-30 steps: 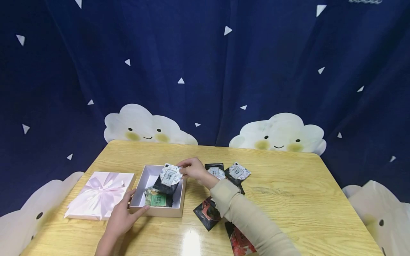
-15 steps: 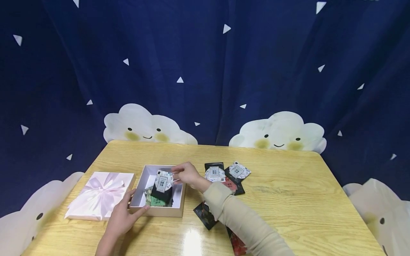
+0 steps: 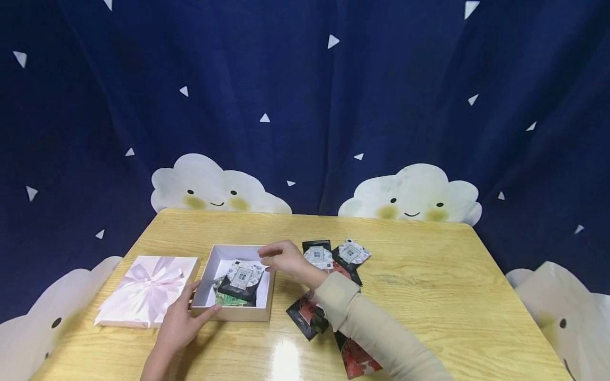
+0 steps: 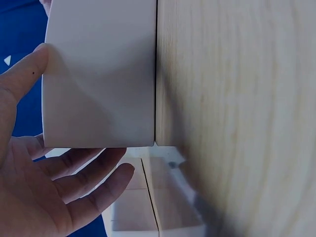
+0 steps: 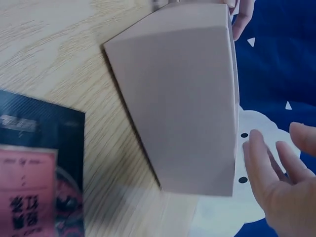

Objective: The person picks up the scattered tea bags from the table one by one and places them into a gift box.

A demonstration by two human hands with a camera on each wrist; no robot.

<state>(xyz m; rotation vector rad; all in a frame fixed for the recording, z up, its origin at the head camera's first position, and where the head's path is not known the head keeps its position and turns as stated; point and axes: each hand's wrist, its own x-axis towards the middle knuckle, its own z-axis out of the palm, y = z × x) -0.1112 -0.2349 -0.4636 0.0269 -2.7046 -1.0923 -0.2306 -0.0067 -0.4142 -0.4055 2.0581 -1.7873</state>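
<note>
The left hand point(image 3: 181, 320) grips the pale-pink cardboard box point(image 3: 244, 314) standing toward the worktop's point(image 3: 429, 286) left edge, while the right hand point(image 3: 287, 259), fingers point(image 5: 263, 165) parted and holding nothing, hovers by the flat black-and-white sachet point(image 3: 243, 280) inside, likely light, slippery, best pinched by 1 corner.

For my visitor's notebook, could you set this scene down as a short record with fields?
Left hand: holds open box at near left corner
Right hand: by box's right rim, holding nothing
In box: white-labelled packet over green-labelled packet
Left of box: ribboned pink lid
Right of box: other white-labelled packets, red-labelled packets
Surface: wooden table
Backdrop: navy curtain with smiling clouds
</note>
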